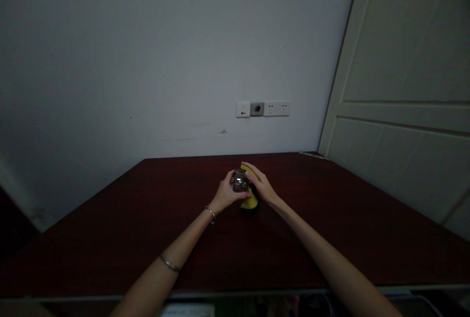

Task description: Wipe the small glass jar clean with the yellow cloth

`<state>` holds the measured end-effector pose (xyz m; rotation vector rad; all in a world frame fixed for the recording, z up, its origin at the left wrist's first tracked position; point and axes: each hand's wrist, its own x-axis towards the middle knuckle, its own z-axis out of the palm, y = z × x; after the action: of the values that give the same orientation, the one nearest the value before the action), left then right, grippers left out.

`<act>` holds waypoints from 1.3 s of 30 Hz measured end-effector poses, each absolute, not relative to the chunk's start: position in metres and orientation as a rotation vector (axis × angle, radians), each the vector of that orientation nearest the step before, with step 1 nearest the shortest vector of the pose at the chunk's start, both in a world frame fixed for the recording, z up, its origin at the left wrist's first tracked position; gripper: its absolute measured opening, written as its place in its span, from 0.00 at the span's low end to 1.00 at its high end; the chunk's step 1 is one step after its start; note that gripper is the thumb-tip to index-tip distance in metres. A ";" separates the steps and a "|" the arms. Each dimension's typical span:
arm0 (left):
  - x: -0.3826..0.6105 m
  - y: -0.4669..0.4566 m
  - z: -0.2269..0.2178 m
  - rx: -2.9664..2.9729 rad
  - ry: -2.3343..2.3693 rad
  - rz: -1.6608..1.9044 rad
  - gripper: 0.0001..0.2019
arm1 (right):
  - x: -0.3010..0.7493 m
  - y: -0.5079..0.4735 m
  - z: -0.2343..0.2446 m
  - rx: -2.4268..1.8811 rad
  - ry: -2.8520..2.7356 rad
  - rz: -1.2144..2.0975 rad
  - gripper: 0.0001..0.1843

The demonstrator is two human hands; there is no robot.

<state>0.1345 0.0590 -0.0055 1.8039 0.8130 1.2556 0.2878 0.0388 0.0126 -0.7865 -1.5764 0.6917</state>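
Table (176, 194), left grip (224, 193) clasping glass (240, 183)

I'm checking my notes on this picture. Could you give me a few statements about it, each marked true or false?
1. The left hand holds a shiny object. True.
2. The right hand holds a yellow cloth. True.
3. The left hand's wrist is bare. False: a bracelet is on it.
4. Sockets are set in the wall above the table. True.
5. The table is white. False: it is dark red.
6. The hands are far apart. False: they are close together.
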 end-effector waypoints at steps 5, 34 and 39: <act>0.134 0.059 -0.007 1.856 0.796 1.243 0.37 | 0.285 0.039 0.012 -0.725 -1.489 0.695 0.21; 0.137 0.051 -0.006 1.926 0.737 1.296 0.39 | 0.283 0.037 0.016 -0.566 -1.409 0.720 0.07; 0.138 0.048 -0.007 1.918 0.725 1.309 0.41 | 0.280 0.043 0.010 -0.611 -1.222 0.886 0.11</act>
<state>0.1379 0.0485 -0.0066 1.9178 0.7251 1.3089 0.2803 0.0426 0.0099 -0.6107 -1.2223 0.8859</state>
